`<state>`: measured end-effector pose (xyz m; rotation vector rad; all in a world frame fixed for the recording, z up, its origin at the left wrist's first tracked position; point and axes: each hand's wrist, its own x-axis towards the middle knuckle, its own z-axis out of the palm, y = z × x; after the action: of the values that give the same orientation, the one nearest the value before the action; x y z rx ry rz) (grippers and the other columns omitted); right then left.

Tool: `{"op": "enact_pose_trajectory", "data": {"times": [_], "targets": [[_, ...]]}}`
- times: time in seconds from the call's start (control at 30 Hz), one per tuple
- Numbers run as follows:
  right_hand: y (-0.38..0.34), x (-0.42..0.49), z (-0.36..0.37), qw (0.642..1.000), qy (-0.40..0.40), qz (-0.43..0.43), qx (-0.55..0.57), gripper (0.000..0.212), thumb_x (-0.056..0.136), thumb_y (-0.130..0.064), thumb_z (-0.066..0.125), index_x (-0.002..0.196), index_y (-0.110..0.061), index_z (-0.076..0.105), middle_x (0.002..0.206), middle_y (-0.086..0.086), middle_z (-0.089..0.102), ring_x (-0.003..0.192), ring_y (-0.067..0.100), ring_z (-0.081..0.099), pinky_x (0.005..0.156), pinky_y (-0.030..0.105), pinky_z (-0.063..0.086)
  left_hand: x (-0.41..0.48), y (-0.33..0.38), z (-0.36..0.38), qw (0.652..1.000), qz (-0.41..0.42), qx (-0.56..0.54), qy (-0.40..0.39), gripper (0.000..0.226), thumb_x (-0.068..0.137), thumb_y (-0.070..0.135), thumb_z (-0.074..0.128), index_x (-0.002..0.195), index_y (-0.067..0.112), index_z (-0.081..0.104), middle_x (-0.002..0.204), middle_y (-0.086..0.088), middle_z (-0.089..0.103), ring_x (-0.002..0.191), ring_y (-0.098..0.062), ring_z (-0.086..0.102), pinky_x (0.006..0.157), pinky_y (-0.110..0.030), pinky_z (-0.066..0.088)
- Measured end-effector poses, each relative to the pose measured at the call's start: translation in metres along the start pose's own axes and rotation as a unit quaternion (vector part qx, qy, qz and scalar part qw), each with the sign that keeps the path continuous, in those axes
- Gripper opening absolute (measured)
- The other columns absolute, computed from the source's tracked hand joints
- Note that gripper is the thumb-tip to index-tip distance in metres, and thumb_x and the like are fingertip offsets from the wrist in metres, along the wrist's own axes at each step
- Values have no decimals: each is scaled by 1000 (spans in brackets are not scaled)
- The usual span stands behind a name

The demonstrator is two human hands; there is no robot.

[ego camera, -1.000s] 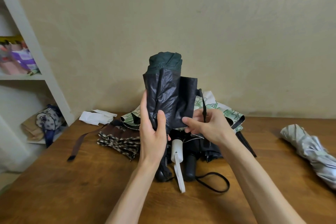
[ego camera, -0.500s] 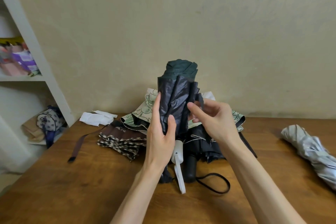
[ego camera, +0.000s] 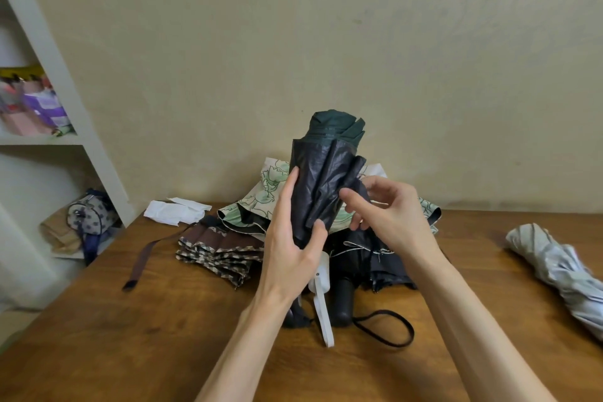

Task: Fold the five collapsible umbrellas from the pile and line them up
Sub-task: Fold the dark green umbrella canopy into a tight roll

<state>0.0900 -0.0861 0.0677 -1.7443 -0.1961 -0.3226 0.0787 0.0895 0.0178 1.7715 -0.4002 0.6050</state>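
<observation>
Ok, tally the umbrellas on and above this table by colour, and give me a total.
dark green umbrella, gripped in the left hand: 1
cream flowered umbrella: 1
brown checked umbrella: 1
black umbrella: 1
silver umbrella: 1
Total: 5

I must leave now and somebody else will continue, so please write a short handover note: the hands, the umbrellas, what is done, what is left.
The left hand grips the dark green umbrella upright above the table.
The right hand pinches a fold of its canopy; the pleats are not yet wrapped.
Pile behind: floral umbrella, brown checked umbrella, black umbrella, all loose.
The silver umbrella lies apart at the right, bundled.
Done: probably the silver one only.
Left: finish the green one, fold the other three, line up all five.
</observation>
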Motion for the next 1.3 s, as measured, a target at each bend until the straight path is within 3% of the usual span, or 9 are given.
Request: {"op": "enact_pose_trajectory", "data": {"times": [0.1,0.27,0.43,0.57,0.7,0.9,1.1,1.2,1.3], "targets": [[0,-1,0,999,37,1,-17,21,94,-27,81,110,-22,68,83,-7,74,52,19,70,52,26,50,0,-1,0,1000,-11,9,-4,79,102,3,61,166,31,26,170,17,31,156,2,27,124,-21,30],[8,4,-3,998,39,-35,-35,11,97,-25,78,92,-16,79,83,-5,77,67,13,73,59,15,47,1,-2,-1,1000,-14,12,-1,78,102,2,62,167,29,27,167,22,32,153,9,28,118,-9,29],[1,3,-9,1000,-3,-4,19,27,100,-29,73,86,-8,78,80,-7,76,71,-2,64,72,12,46,2,-3,-6,1000,-10,16,-1,77,98,17,60,166,31,28,166,22,34,153,5,31,122,-18,33],[-8,1,-14,993,-50,56,94,27,101,-30,71,93,-5,78,89,10,79,75,17,67,76,29,50,3,-5,-7,999,0,28,-29,78,97,17,62,165,32,29,167,14,38,153,-6,38,123,-32,40],[-18,4,-19,985,-91,79,123,24,105,-19,65,108,0,79,101,16,81,85,24,78,80,27,63,2,-2,-6,997,2,30,-65,78,98,8,65,165,32,32,163,16,44,148,-4,45,117,-26,44],[-32,26,-27,988,-154,24,-22,10,100,-4,71,105,-3,80,81,8,79,66,16,72,65,22,59,6,3,-11,995,-7,25,-94,77,97,-1,65,163,27,36,155,29,48,146,1,45,115,-17,40],[-37,38,-20,948,-88,-156,-264,15,82,-36,91,76,-28,80,59,-8,51,54,7,40,54,21,32,14,11,-36,988,-25,20,-152,75,98,-2,63,158,37,41,148,32,53,119,-1,64,88,-13,55],[-35,43,-17,931,-29,-209,-297,28,73,-47,93,72,-29,72,73,-10,51,71,5,45,63,28,37,16,11,-41,985,-12,29,-172,74,97,-5,64,158,31,43,147,36,52,140,6,49,108,-13,44],[-31,47,-19,910,-2,-255,-328,34,68,-53,92,89,-32,76,108,-8,55,115,16,43,96,34,36,16,9,-41,981,-16,27,-189,75,95,-5,67,159,26,44,150,21,57,142,-3,52,113,-23,46]]}}
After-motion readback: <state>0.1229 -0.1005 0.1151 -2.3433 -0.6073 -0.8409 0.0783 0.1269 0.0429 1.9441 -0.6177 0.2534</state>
